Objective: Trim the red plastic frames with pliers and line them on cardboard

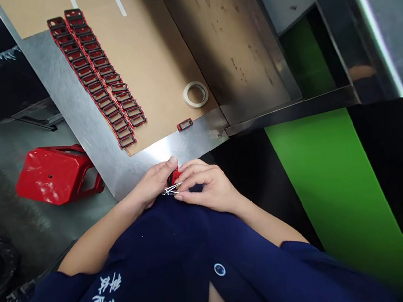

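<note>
My left hand [155, 182] and my right hand [206, 185] meet just below the metal table's [79, 113] front edge, over my dark blue shirt. Between the fingers of both sits a small red-and-black frame part [173, 177]. Thin metal tweezers [171, 189] stick out under it, gripped by my left hand; both hands are closed around these things. One loose red-rimmed frame part [185, 124] lies on the table near its front edge. Two long rows of several like parts [97, 78] lie on a brown cardboard sheet [150, 53].
A roll of pale tape [195, 94] lies on the cardboard. A red plastic stool [55, 174] stands on the grey floor to the left. A green panel [325, 178] and a grey machine housing [373, 12] are at the right.
</note>
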A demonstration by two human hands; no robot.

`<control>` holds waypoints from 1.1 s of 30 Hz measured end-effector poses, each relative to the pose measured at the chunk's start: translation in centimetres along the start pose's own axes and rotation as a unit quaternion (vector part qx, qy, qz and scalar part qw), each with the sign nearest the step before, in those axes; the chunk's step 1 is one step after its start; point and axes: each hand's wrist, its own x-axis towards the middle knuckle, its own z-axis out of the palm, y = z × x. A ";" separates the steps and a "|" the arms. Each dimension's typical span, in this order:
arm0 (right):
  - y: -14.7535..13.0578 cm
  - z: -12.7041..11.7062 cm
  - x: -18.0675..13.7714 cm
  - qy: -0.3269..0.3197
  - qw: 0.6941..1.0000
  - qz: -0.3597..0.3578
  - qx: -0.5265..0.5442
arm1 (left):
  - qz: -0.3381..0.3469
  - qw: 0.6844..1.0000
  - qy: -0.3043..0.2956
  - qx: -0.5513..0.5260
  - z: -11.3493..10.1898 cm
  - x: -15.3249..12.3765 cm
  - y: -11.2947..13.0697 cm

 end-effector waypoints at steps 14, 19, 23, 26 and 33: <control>-1.1 11.7 1.5 0.116 0.910 0.210 0.338 | 0.382 0.816 -0.042 0.431 -13.0 -9.2 -1.3; -3.8 20.3 1.6 0.085 0.943 0.193 0.256 | 0.349 0.843 -0.066 0.405 -19.6 -14.9 -2.6; -6.4 23.8 1.0 0.080 0.973 0.151 0.159 | 0.422 0.815 -0.075 0.391 -23.1 -17.9 -3.4; -8.0 25.2 0.5 0.078 0.994 0.074 0.020 | 0.491 0.759 -0.047 0.424 -24.8 -19.0 -3.6; -10.4 26.7 0.2 0.116 0.977 -0.016 -0.178 | 0.567 0.707 -0.006 0.424 -26.2 -19.4 -3.3</control>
